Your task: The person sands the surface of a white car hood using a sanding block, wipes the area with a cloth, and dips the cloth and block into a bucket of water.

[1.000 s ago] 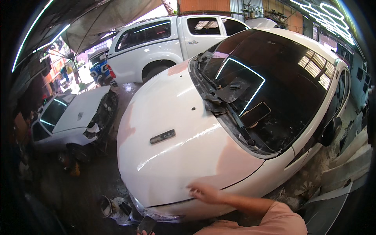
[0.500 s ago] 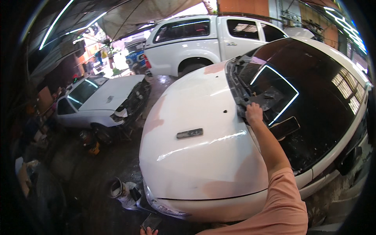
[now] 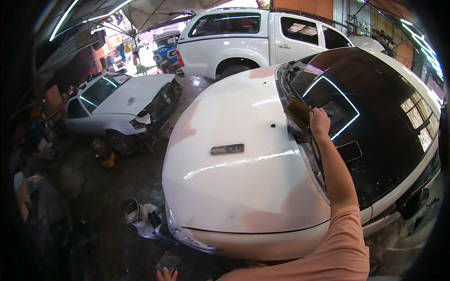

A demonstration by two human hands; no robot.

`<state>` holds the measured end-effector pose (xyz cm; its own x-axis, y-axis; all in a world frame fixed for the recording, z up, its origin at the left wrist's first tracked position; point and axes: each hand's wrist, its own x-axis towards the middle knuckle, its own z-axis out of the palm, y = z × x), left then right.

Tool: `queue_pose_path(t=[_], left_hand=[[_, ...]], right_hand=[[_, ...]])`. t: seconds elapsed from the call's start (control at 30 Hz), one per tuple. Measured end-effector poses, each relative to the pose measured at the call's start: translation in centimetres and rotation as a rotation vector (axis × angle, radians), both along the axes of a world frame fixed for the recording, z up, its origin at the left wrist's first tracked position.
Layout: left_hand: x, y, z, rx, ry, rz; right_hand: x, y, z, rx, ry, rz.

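My right hand [image 3: 320,122] reaches over the base of the windshield, its fingers closed on a bent, olive-brown sandpaper sheet [image 3: 297,112]. Beneath that sheet lies more dark sheet material, partly covered. Low in the view, my left hand [image 3: 166,275] grips a dark flat sheet [image 3: 168,261] whose kind I cannot make out; the picture's edge cuts the hand off. A long grey sanding block [image 3: 227,149] rests on the white car hood [image 3: 243,182], which has pinkish-brown patches. On the windshield glass lies a dark phone [image 3: 349,151], near my right forearm.
A bucket [image 3: 133,211] stands on the floor by the car's front corner. Beyond the hood is a white pickup [image 3: 234,51]. To the left sits a partly dismantled white car [image 3: 126,103]. The dark windshield [image 3: 384,107] spreads out on the right.
My right hand has lifted the sandpaper sheet from the pile at the windshield base, so its olive-brown face shows. The view has shifted slightly. My left hand still holds its dark sheet.
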<state>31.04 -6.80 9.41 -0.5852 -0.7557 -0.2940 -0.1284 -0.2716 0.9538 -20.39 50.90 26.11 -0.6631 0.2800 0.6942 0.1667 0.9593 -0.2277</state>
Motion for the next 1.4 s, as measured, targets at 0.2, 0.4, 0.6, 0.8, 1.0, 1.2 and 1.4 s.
queue_pose_path(t=[0.2,0.4,0.6,0.8,1.0,1.2,1.4], left_hand=[[-3.6,-3.8,-1.1,0.036,-0.043,0.053],[-9.1,-14.5,-4.7,-0.048,0.101,0.094],[-16.3,-33.2,-10.1,-0.171,0.047,0.175],[-26.7,-50.1,-18.8,-0.549,-0.282,0.08],[-32.5,-58.9,-29.0,-0.587,-0.9,-0.414],[-36.7,-61.9,-38.1,-0.832,-1.091,-1.247],[-38.7,-64.4,-49.0,-0.731,-1.18,-1.212]], right_hand=[[2.5,-3.5,2.5,-0.12,0.06,0.297],[11.8,-10.8,4.7,-0.146,0.021,0.489],[17.7,-27.8,5.1,-0.312,-0.154,0.588],[16.9,-51.0,-1.7,-0.491,-0.47,0.767],[12.5,-81.0,-17.0,-0.401,-0.967,0.989],[7.8,-101.7,-35.5,0.065,-0.957,1.254],[5.5,-114.3,-51.0,0.404,-1.285,1.132]])
